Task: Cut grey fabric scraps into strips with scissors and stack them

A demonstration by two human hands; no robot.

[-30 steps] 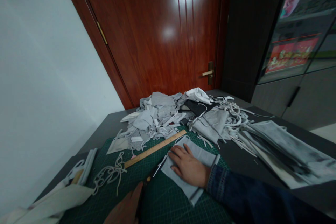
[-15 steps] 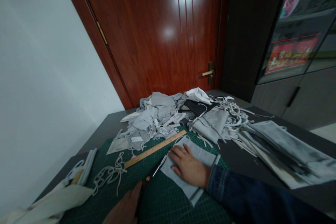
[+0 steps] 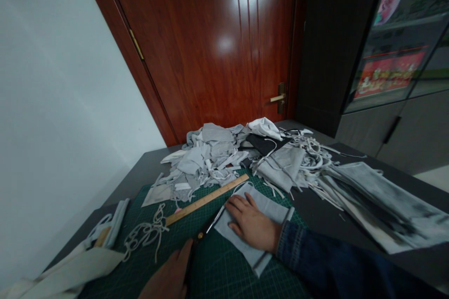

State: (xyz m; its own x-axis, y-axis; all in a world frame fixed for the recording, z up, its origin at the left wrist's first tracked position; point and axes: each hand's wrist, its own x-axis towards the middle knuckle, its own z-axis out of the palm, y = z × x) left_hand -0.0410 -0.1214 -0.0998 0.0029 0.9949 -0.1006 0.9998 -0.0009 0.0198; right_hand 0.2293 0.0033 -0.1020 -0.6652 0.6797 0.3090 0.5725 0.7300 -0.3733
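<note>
Fingers spread, my right hand (image 3: 250, 224) lies flat on a grey fabric pouch (image 3: 270, 206) and presses it to the green cutting mat (image 3: 224, 271). A cord shows at the pouch's far end. My left hand (image 3: 169, 274), low in the view, is closed around the handles of the scissors (image 3: 200, 236). The blades point up and to the right, at the pouch's left edge. The handles are mostly hidden by the hand. A wooden ruler (image 3: 206, 199) lies slantwise just beyond the scissors.
A heap of grey fabric pieces (image 3: 199, 159) covers the back of the dark table (image 3: 133, 175). Tangled cords (image 3: 147, 233) lie left of the ruler. Long folded grey cloth (image 3: 389, 205) spreads at the right. Pale cloth (image 3: 80, 266) sits at the lower left.
The scissors have shifted slightly up and right, and their blades have closed somewhat along the pouch's left edge. My right hand and the pouch have stayed in place.
</note>
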